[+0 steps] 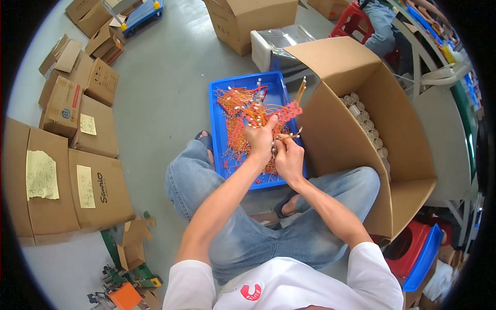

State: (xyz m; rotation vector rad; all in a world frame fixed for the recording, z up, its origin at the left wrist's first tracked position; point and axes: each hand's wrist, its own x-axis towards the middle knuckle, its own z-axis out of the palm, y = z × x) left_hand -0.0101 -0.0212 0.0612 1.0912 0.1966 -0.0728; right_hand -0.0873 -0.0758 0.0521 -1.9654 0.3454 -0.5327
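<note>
In front of my knees a blue plastic tray (219, 150) sits low, heaped with thin orange-and-red wires (235, 98) that have small metal ends. My left hand (260, 139) is closed round a bundle of wires (281, 112) with red ends fanning out to the right, held above the tray. Close beside it, my right hand (289, 157) pinches a few wires (285, 137) whose tips stick out to the right. Both hands nearly touch over the tray's right half. The exact finger contact is partly hidden.
A large open cardboard box (341, 129) with several white rolled pieces (364, 116) stands right of the tray. Stacked cartons (98, 181) line the left side. Beyond the tray are another carton (248, 23) and a clear-topped bin (281, 44). Another person's leg (380, 26) shows by a red stool (353, 23).
</note>
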